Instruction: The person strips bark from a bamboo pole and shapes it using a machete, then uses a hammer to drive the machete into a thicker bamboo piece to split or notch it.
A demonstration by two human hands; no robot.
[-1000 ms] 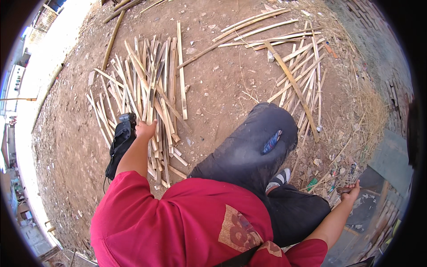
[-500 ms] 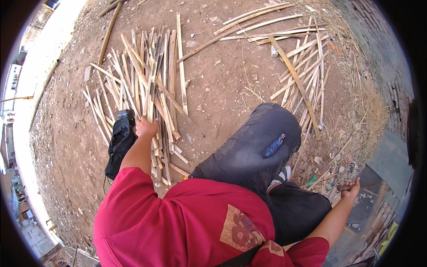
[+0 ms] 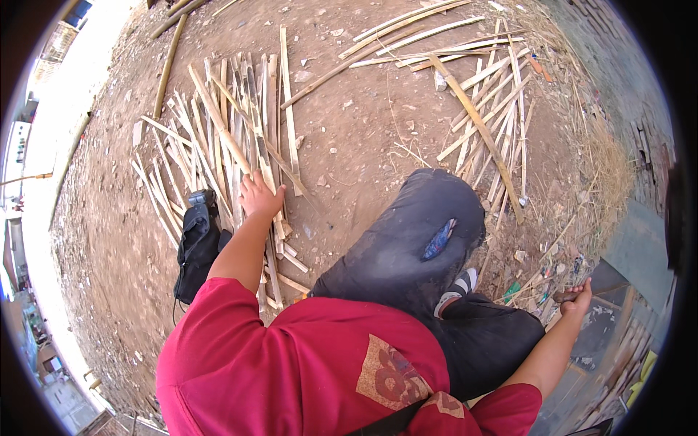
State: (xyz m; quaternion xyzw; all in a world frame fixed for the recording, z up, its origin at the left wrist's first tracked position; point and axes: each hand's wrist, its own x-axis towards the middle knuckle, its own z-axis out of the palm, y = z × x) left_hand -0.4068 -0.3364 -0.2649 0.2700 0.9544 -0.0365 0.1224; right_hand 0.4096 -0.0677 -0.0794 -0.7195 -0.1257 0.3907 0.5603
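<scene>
Moved: my left hand [image 3: 258, 196] slid up the pale split-bamboo strip pile [image 3: 225, 145] | fingers spread flat on strips, gripping none | step: choosing a strip; next needs fingers curling round one | my right hand [image 3: 576, 296], well right of pile, closed round dark handle [image 3: 563, 296]

the left hand [image 3: 259, 196] rests on a heap of split pale bamboo strips [image 3: 225, 138]; a black cloth bag [image 3: 196, 247] lies just left of it.
</scene>
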